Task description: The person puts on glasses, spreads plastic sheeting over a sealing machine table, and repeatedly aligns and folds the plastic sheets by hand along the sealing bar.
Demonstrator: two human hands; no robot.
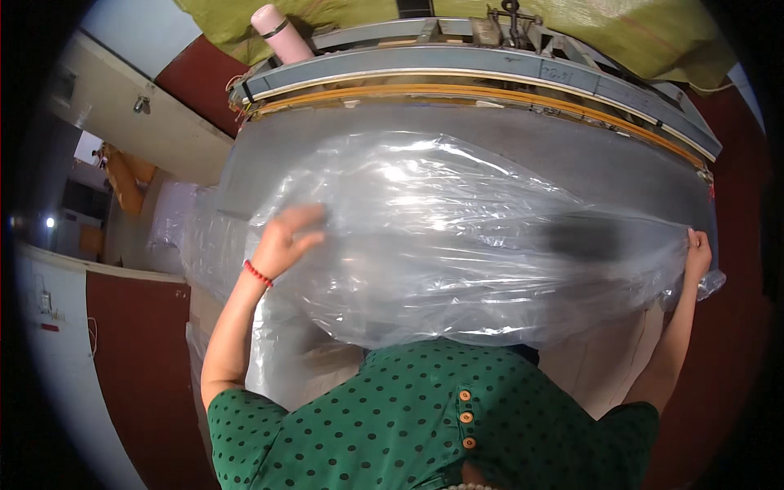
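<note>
A large clear plastic sheet (433, 237) lies wrinkled and shiny over a grey tabletop (523, 135), its near edge sagging over the front of the table by my body. My right hand (697, 253) is closed on the sheet's edge at the far right, fingers pinched together. On the left, my left hand (286, 238) hovers over or brushes the sheet, thumb and fingers apart and slightly blurred. Whether its fingertips touch the plastic I cannot tell. Nothing shows inside that hand.
Behind the tabletop runs a long grey metal frame (490, 67) with an orange strip (457, 91) along it. A pink cylinder with a dark band (282, 34) leans there, near a yellow-green cover (645, 37). More clear plastic (175, 216) trails off left, past a pale door (147, 102).
</note>
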